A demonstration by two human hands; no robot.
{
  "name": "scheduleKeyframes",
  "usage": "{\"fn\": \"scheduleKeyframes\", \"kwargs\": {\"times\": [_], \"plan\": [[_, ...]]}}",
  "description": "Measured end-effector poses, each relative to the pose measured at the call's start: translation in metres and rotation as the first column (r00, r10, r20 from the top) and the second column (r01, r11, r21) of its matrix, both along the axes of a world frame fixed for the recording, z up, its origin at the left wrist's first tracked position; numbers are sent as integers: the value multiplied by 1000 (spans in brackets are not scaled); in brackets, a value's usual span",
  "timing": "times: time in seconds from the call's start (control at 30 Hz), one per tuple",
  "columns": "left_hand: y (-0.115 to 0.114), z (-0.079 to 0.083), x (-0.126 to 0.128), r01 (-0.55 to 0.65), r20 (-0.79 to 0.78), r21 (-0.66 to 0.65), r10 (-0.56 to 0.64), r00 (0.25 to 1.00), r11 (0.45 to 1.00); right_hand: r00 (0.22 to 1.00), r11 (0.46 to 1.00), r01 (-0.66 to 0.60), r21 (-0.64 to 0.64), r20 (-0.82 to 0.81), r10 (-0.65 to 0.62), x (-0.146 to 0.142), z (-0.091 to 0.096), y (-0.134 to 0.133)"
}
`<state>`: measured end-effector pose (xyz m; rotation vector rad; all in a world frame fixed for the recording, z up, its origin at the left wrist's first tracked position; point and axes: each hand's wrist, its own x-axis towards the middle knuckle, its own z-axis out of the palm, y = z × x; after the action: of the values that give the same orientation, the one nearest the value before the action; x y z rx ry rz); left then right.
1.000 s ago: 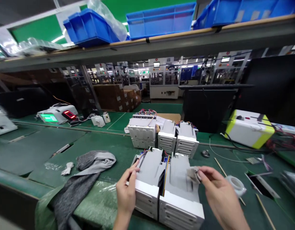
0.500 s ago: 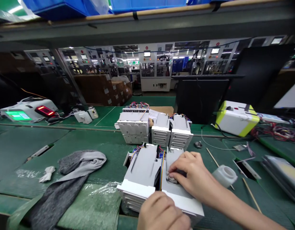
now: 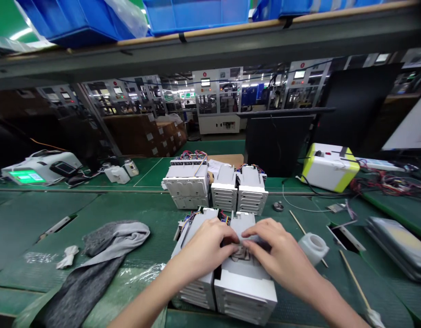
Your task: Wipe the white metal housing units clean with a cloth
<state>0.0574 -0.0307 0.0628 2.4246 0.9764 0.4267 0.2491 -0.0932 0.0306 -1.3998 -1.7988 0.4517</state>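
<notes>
A white-and-grey housing unit (image 3: 246, 291) stands near the front edge, beside a matching left unit (image 3: 196, 291). A small crumpled cloth (image 3: 240, 253) lies on the grey top of the right unit. My left hand (image 3: 212, 241) reaches across the left unit, its thumb and fingers pinched at the cloth. From the other side my right hand (image 3: 276, 248) bends over the same cloth, fingertips together on it. The two hands nearly meet, and they hide part of the unit tops. Coloured wires (image 3: 190, 219) show at the back of the left unit.
Behind stand more housing units (image 3: 188, 182). To the right are a white plastic bottle (image 3: 313, 248), wooden sticks (image 3: 354, 278) and stacked flat packs (image 3: 399, 246). A grey cloth (image 3: 104, 259) lies left on plastic film. Overhead runs a shelf (image 3: 155, 49) with blue bins (image 3: 200, 16).
My left hand has moved from the front of the right unit up to the small cloth on its top. My right hand stays at the cloth. A red-lit screen at left is now dark.
</notes>
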Motion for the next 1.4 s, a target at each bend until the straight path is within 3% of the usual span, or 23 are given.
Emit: {"fn": "scheduleKeyframes", "kwargs": {"times": [0.07,0.17,0.23,0.27,0.33,0.4,0.53,0.6,0.7,0.9,1.1,1.2,1.4], "plan": [[5,6,5,46,-30,24,-45,999,999,993,982,27,185,-119,-5,4,-18,-17],[8,14,11,108,-71,28,-105,992,994,946,897,107,429,-322,41,-6,-63,-39],[8,18,15,144,-90,6,-142,986,990,929,881,184,436,-370,-11,-21,-95,-45],[7,19,17,158,-98,-6,-157,983,987,894,864,287,414,-439,-87,-29,-107,-45],[4,19,23,172,-107,-24,-174,979,985,836,856,362,370,-535,-122,-41,-122,-40],[-2,18,31,180,-113,-28,-182,977,983,791,891,347,293,-602,-110,-46,-125,-33],[-12,12,49,158,-169,27,-151,974,987,743,988,130,83,-668,-42,-39,-117,-28],[-12,9,57,121,-213,71,-104,971,990,711,997,69,20,-702,-35,-36,-115,-30],[-4,6,69,82,-251,100,-54,966,992,676,995,92,-48,-730,-98,-38,-112,-32],[13,0,76,56,-216,107,-32,976,993,593,988,148,-42,-796,-123,-43,-101,-30],[-13,3,53,57,-203,19,-52,978,998,594,993,119,-25,-799,-91,-47,-110,-31],[-18,3,55,31,-229,-12,-32,973,999,637,996,82,32,-770,-27,-45,-118,-30],[13,-3,81,7,-223,74,9,975,997,673,988,149,-34,-729,-127,-42,-115,-30]]}}
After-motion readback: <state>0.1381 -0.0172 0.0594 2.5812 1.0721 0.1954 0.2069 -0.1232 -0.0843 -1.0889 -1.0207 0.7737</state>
